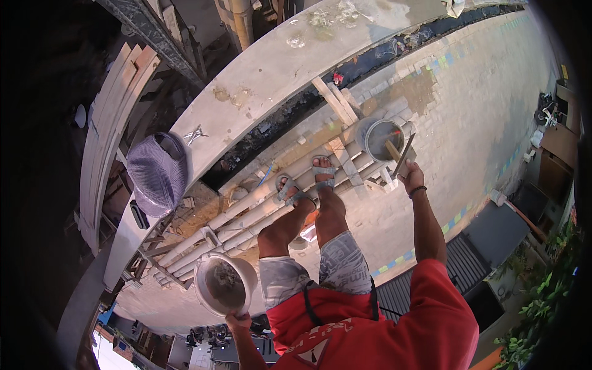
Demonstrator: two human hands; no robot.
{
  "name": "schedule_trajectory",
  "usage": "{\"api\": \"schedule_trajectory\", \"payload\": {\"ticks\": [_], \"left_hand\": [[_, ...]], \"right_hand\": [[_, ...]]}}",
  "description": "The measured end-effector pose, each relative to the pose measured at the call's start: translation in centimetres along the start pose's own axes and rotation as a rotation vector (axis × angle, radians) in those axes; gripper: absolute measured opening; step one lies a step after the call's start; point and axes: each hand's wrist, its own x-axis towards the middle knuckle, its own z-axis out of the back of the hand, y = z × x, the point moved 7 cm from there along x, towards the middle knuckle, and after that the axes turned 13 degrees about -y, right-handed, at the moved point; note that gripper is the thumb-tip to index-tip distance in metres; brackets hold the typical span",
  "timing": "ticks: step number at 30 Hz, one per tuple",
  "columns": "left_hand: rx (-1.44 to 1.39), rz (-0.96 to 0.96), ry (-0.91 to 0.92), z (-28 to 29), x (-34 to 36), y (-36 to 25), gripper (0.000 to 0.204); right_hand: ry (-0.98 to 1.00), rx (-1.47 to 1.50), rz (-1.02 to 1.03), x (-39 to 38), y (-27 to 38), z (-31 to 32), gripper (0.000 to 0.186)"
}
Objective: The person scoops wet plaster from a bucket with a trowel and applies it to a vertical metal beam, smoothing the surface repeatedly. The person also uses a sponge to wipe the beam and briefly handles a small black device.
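In my left hand (238, 323) is a white bucket (251, 275), tilted, with grey wet mix (226, 285) inside. The fingers grip its near rim. My right hand (412, 177), out ahead on the right, is closed round a flat trowel (405, 152), which appears nearly edge-on. Just left of the trowel, a second bucket (365, 140) holds grey, watery-looking contents and a wooden-handled tool (393, 150). Whether the trowel touches that bucket's rim I cannot tell. Both of my sandalled feet stand on long round poles (246, 217).
A curved concrete ledge (259, 92) sweeps across the left and far side. On it lie a grey-purple cap (159, 179), a dark flat object (139, 214) and small metal pieces (196, 134). Long boards (111, 135) lean at far left. Far below is a paved ground (481, 117).
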Motion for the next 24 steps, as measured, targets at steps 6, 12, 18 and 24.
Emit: {"api": "schedule_trajectory", "payload": {"ticks": [6, 12, 18, 24], "left_hand": [[-0.156, 0.088, -0.102, 0.4, -2.1, 2.0, 0.042], [-0.270, 0.183, -0.134, 3.6, -4.5, 5.6, 0.042], [-0.313, 0.225, -0.142, 5.5, -6.3, 11.4, 0.042], [-0.506, 0.319, -0.216, 8.1, -8.7, 16.2, 0.039]], "right_hand": [[0.152, 0.073, -0.157, -5.8, 0.0, -0.1, 0.028], [0.219, -0.314, -0.192, -11.6, 0.6, 2.1, 0.026], [0.326, -0.705, -0.105, -15.9, 4.4, 1.4, 0.023], [0.444, -0.856, 0.032, -20.1, 9.0, -5.1, 0.022]]}}
